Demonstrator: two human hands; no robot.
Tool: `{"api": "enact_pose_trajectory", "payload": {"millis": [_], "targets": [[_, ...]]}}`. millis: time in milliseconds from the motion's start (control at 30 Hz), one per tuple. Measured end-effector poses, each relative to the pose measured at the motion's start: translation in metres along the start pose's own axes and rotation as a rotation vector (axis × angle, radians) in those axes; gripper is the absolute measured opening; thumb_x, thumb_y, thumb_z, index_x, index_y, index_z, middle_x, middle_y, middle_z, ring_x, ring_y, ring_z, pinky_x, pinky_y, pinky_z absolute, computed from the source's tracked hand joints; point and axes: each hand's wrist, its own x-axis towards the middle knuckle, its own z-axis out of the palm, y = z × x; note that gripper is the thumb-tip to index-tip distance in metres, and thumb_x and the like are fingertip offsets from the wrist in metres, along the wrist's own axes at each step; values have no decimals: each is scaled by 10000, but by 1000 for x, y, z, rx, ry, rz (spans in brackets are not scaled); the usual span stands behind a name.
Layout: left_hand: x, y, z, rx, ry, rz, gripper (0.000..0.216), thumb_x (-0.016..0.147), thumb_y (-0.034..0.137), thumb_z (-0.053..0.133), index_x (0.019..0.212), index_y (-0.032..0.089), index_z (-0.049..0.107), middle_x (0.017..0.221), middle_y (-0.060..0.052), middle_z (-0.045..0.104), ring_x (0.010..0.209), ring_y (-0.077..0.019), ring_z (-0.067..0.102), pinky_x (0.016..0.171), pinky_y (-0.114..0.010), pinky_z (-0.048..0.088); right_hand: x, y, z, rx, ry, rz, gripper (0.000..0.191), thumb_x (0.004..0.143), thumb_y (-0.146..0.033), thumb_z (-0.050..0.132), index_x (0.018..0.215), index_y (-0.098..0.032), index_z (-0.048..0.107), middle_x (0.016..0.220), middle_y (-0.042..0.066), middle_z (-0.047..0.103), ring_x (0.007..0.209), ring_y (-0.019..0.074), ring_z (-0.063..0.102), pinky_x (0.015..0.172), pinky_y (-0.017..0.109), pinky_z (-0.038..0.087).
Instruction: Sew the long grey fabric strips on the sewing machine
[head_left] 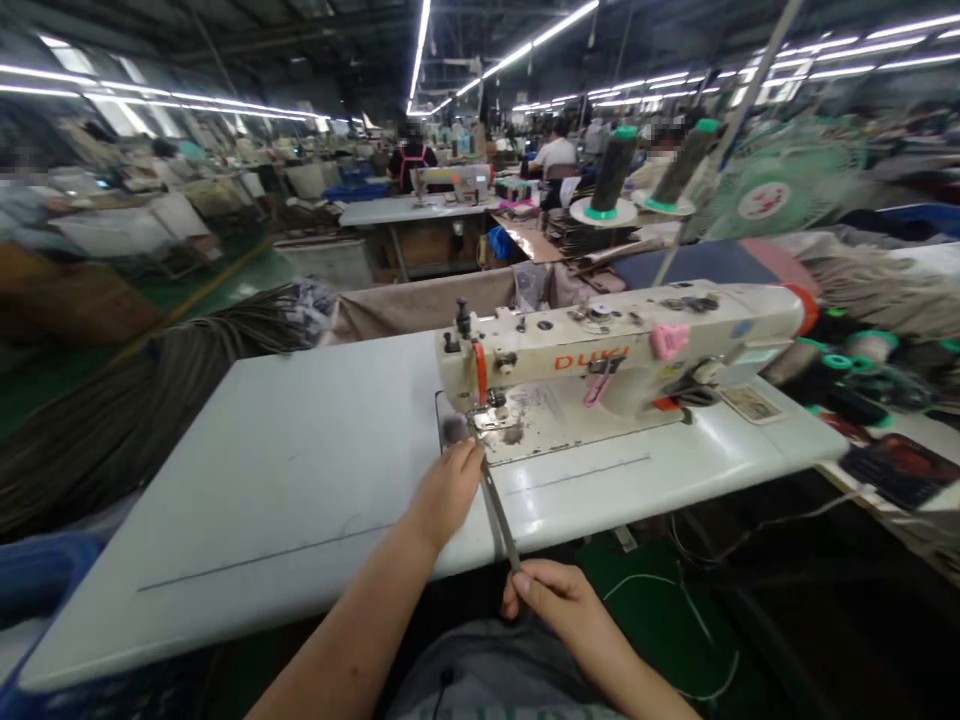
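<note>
A narrow dark strap runs from the needle area of a cream sewing machine back toward me over the table edge. My left hand rests on the white table just in front of the presser foot, fingers closed down on the strap's far end. Near my lap, my right hand pinches the strap's near end and holds it taut. Both ends of the strap are partly hidden by my fingers.
A big heap of dark straps lies off the table's left side. Thread cones stand behind the machine, a green fan to the right, thread spools on the right shelf. Other workers sit at tables far behind.
</note>
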Motion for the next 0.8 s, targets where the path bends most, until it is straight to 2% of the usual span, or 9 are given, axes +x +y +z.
{"api": "enact_pose_trajectory", "payload": {"millis": [167,467,800], "targets": [[1,3,-3,11,-42,5,257,1033,165,465,1260,142,582,1282,-140,658,1276,-256,623,1130,-406,521,-3,-5,-2,-87,-20,13,486,916,-611,674,698,-184,761,709,46,705,739,214,616,745,328,446],[9,5,-6,17,-89,-43,310,998,133,494,1305,140,540,1372,-155,606,1358,-263,557,1214,-451,438,-2,-3,-3,-170,-50,8,530,917,-647,646,677,-185,749,703,52,670,715,217,593,736,340,448],[5,4,-4,52,-83,22,242,1036,154,447,1242,154,574,1251,-124,662,1302,-243,601,1163,-412,485,-4,7,-8,-179,-148,-71,509,944,-617,633,696,-187,743,710,51,659,711,211,596,733,333,457]]}}
